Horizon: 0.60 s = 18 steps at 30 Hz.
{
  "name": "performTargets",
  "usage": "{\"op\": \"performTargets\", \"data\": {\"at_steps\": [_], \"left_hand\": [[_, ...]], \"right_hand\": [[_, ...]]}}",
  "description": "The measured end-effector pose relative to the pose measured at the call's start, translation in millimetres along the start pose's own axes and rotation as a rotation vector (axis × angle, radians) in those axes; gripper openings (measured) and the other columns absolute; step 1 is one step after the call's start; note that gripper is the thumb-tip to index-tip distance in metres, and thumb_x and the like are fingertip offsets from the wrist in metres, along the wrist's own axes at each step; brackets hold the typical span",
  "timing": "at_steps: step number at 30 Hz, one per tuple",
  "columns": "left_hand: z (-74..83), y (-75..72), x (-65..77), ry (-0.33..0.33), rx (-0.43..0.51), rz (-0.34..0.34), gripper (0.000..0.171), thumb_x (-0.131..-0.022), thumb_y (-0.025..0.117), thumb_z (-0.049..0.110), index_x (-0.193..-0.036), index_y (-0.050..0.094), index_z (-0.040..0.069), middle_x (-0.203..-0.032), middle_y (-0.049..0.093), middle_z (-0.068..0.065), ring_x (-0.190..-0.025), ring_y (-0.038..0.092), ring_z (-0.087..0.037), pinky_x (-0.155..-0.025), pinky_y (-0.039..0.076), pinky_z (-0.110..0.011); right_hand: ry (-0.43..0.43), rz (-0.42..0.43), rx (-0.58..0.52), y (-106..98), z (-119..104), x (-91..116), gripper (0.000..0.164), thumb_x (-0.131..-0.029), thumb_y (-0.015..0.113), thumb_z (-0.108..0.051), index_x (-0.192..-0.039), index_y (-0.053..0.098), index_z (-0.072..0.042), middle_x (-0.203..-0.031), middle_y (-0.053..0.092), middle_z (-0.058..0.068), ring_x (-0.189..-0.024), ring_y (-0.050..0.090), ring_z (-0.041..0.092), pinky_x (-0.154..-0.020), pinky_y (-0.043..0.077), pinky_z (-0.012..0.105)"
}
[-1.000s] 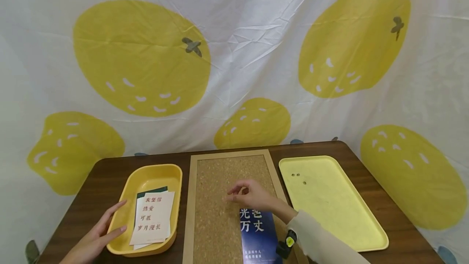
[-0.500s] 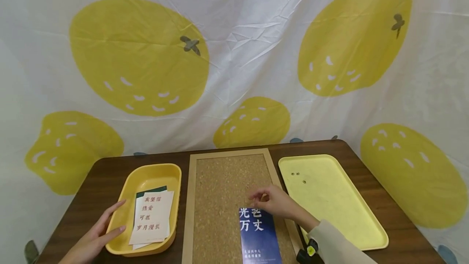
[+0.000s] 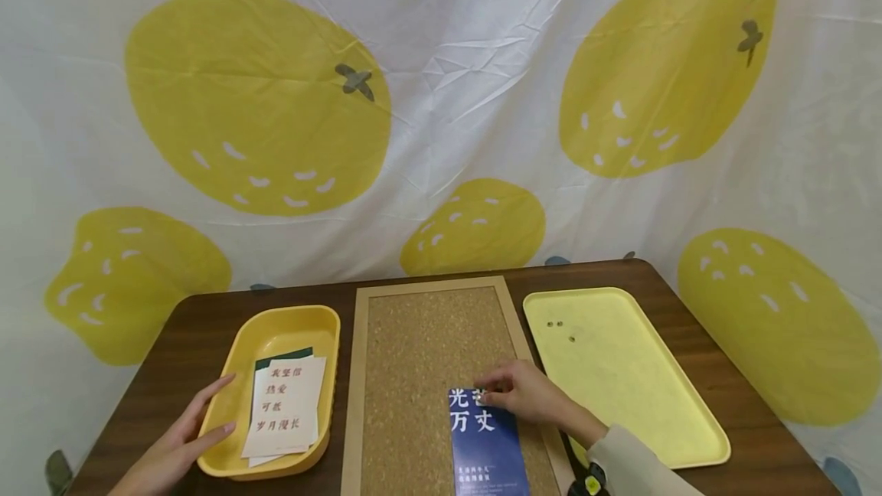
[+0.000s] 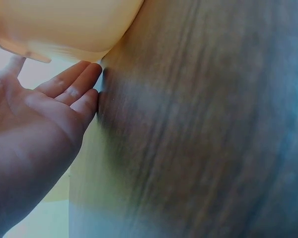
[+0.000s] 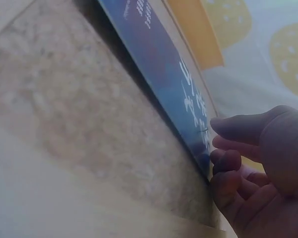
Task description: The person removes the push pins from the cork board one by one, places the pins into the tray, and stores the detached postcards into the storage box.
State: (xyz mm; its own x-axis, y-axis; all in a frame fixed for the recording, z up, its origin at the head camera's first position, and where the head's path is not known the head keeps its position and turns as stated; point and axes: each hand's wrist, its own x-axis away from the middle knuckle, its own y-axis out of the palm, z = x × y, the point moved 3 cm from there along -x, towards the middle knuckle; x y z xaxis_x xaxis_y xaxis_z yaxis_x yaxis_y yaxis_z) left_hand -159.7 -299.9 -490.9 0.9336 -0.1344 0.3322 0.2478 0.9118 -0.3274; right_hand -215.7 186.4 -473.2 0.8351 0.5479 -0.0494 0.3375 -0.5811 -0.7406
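Observation:
My left hand (image 3: 181,438) rests against the left side of a yellow plastic basin (image 3: 331,373), thumb and forefinger at its rim. In the left wrist view its other fingers (image 4: 77,87) stretch out straight beside the basin. A white card with red characters (image 3: 279,431) lies on other cards in the basin. My right hand (image 3: 530,396) is at the top right corner of a blue card (image 3: 482,442) lying on a framed corkboard (image 3: 427,335). Between its thumb and fingertips a thin dark point, like a thumbtack's (image 5: 203,130), shows over the card; its head is hidden.
A pale yellow tray (image 3: 641,381) lies right of the corkboard, with several small metal tacks (image 3: 560,324) near its far left corner. The dark wooden table (image 3: 207,335) ends at a white curtain (image 3: 468,98) printed with lemons.
My right hand has moved right from above the bare cork and come down onto the blue card's top right corner. The left hand stays at the basin.

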Motion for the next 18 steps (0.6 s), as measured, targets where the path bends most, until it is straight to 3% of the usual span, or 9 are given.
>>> {"op": "performTargets", "data": {"at_steps": [5,13,18], "left_hand": [[0.3,-0.2,0.0,0.005,-0.004,-0.003,0.078,-0.092,0.058,0.033,-0.149,0.005,0.030,-0.152,0.007,-0.017,-0.126,0.032,-0.029,-0.083,0.047,-0.023],[0.5,-0.3,0.4,0.000,0.009,-0.001,0.078,-0.092,0.058,0.032,-0.149,0.005,0.028,-0.151,0.009,-0.017,-0.122,0.037,-0.028,-0.082,0.048,-0.025],[-0.3,0.5,-0.1,-0.001,-0.004,0.009,0.079,-0.091,0.058,0.033,-0.149,0.005,0.028,-0.152,0.006,-0.018,-0.125,0.032,-0.031,-0.082,0.047,-0.024]], "right_hand": [[-0.027,0.015,0.020,1.6,0.5,1.5,0.021,-0.083,0.071,-0.021,-0.102,0.073,-0.014,-0.086,0.063,-0.008,-0.071,0.048,0.004,-0.058,0.041,0.021],[-0.059,0.037,0.031,2.7,-0.4,1.5,0.020,-0.082,0.072,-0.019,-0.101,0.073,-0.012,-0.084,0.062,-0.008,-0.071,0.048,0.002,-0.059,0.041,0.019],[-0.067,0.063,0.025,5.0,3.6,1.0,0.019,-0.080,0.073,-0.020,-0.098,0.073,-0.013,-0.079,0.059,-0.012,-0.068,0.048,0.001,-0.058,0.042,0.019]]}}
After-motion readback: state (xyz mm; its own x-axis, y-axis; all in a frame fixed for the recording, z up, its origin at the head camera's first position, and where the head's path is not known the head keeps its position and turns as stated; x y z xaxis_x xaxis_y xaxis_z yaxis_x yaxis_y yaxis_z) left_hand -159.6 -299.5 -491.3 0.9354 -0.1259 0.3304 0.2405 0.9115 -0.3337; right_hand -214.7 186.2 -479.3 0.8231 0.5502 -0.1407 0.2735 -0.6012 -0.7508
